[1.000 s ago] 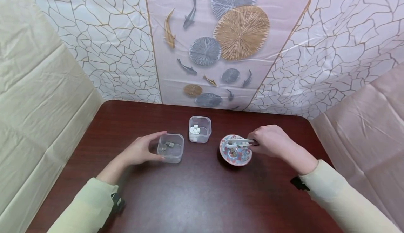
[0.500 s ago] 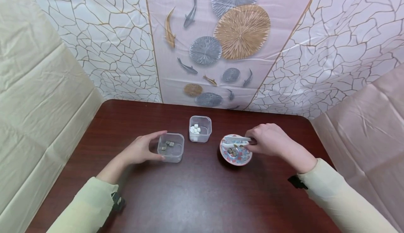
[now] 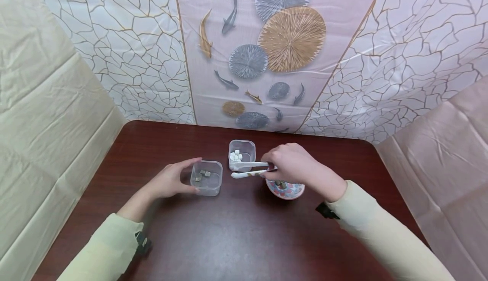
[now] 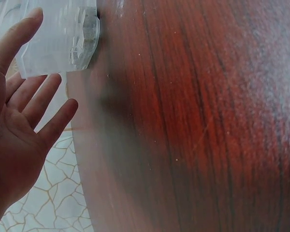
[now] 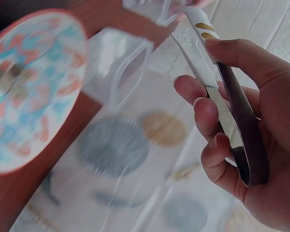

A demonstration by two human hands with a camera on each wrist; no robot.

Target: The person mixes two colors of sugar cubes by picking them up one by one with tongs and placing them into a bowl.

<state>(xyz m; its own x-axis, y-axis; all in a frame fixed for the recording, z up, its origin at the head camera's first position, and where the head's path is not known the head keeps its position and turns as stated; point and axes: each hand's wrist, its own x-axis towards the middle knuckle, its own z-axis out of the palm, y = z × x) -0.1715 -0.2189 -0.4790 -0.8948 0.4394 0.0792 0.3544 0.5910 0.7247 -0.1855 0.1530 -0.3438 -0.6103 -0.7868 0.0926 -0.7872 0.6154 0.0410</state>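
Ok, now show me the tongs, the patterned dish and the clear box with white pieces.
Tongs point(image 5: 242, 116): right wrist view, on a dark arm.
Patterned dish point(image 5: 44, 96): right wrist view, on its bare inside.
Far clear box point(image 3: 243, 147): head view, on its back wall.

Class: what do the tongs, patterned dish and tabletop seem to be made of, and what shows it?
Tongs: probably metal, polished, with white plastic or ceramic ends; the inner face gleams.
Patterned dish: perhaps glazed ceramic or melamine; smooth, colourful surface.
Tabletop: wood or wood-look laminate, glossy; dark grain lines, pale reflection.
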